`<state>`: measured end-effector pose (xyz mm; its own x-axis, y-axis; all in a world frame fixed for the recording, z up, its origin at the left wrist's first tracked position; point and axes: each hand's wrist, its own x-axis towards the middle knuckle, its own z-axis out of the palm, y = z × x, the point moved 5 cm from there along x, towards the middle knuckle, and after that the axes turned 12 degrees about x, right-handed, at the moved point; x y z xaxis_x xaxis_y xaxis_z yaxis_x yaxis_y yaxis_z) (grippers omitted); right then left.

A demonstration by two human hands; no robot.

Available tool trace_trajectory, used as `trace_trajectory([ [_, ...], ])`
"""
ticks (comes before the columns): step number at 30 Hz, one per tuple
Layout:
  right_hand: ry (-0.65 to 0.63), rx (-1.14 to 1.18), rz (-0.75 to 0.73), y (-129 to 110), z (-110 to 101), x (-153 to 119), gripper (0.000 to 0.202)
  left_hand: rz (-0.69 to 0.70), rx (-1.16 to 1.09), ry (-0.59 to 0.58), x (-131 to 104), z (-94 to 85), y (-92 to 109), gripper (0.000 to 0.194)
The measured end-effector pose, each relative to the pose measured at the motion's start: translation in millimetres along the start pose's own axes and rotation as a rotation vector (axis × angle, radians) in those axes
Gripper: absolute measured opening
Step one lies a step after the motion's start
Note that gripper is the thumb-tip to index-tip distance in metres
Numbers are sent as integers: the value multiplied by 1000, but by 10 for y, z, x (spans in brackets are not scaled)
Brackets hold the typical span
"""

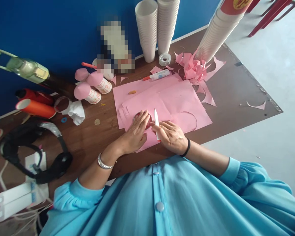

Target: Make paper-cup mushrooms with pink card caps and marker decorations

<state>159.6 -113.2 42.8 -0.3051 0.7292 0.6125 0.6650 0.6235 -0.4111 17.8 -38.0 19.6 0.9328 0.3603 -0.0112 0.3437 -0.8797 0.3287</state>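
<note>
My left hand (pixel 137 131) lies flat, fingers stretched out, over a round, dark-rimmed thing (pixel 150 118) on a stack of pink paper (pixel 147 101). The hand covers most of that round thing, so its kind is unclear. Close by on the right, my right hand (pixel 170 134) grips a white marker (pixel 156 122) with a red end, its narrow tip pointing away from me. A curved line is visible on the paper to the right of this hand. Another white marker (pixel 159 75) with a red cap rests at the far edge of the paper.
Paper cup stacks (pixel 147 31) stand along the blue wall, beside a clear tape roll (pixel 165 59). Pink scraps (pixel 194 67) are heaped at back right. Decorated cups with pink tops (pixel 90 93), a bottle (pixel 29 68) and a black headset (pixel 34 150) occupy the left.
</note>
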Motion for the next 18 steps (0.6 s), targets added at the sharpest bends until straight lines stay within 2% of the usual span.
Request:
trace_trajectory([
  [3, -8, -35, -74, -56, 24, -29, 14, -32, 26, -24, 14, -53, 1, 68],
  [8, -60, -73, -60, -54, 48, -29, 17, -47, 103, -117, 92, -202, -84, 56],
  [12, -58, -59, -70, -71, 27, -11, 17, -13, 106, -186, 240, -373, -223, 65],
  [18, -86, 15, -22, -48, 35, -66, 29, 82, 155, -237, 435, -542, -286, 45],
])
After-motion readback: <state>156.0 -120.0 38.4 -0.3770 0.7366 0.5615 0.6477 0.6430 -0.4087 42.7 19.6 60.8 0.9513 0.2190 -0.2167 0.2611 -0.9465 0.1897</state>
